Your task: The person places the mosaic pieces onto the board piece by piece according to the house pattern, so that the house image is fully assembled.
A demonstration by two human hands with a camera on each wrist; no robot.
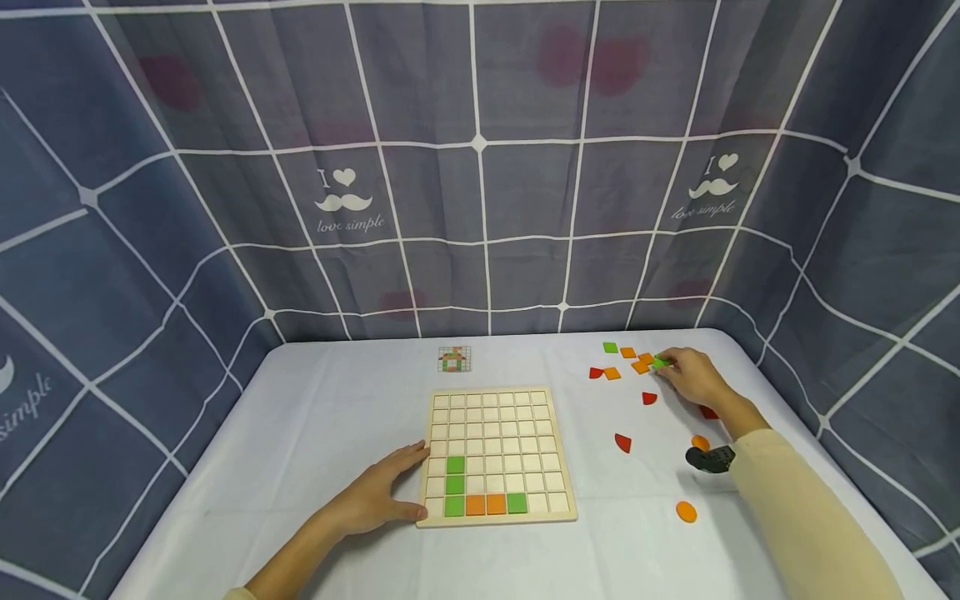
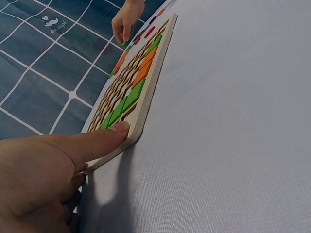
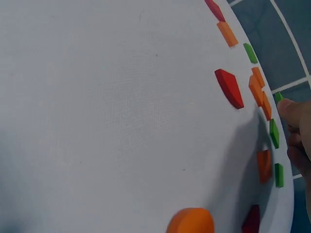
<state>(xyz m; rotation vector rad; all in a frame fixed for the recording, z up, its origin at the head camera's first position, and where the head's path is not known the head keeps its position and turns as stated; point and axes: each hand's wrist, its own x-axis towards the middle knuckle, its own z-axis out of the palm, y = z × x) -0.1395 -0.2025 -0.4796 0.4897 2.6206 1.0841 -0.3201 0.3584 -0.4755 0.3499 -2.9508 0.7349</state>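
A wooden grid board [image 1: 498, 522] lies on the white cloth in the head view. Green squares fill part of its left side, and two orange squares and a green one continue along the near row. My left hand [image 1: 372, 493] rests at the board's left edge, its fingers stretched along the side. In the left wrist view the thumb [image 2: 104, 141] presses on the board's near corner. At the far right, my right hand [image 1: 693, 377] pinches a green square tile [image 3: 278, 97] between thumb and fingertips, beside several loose orange squares [image 1: 640, 367].
A small pattern card [image 1: 454, 359] lies behind the board. Red quarter-round pieces [image 1: 623, 442] and orange discs [image 1: 686, 512] are scattered to its right. Another green square [image 1: 611, 347] lies near the back edge. A grid-patterned curtain [image 1: 420, 192] surrounds the table.
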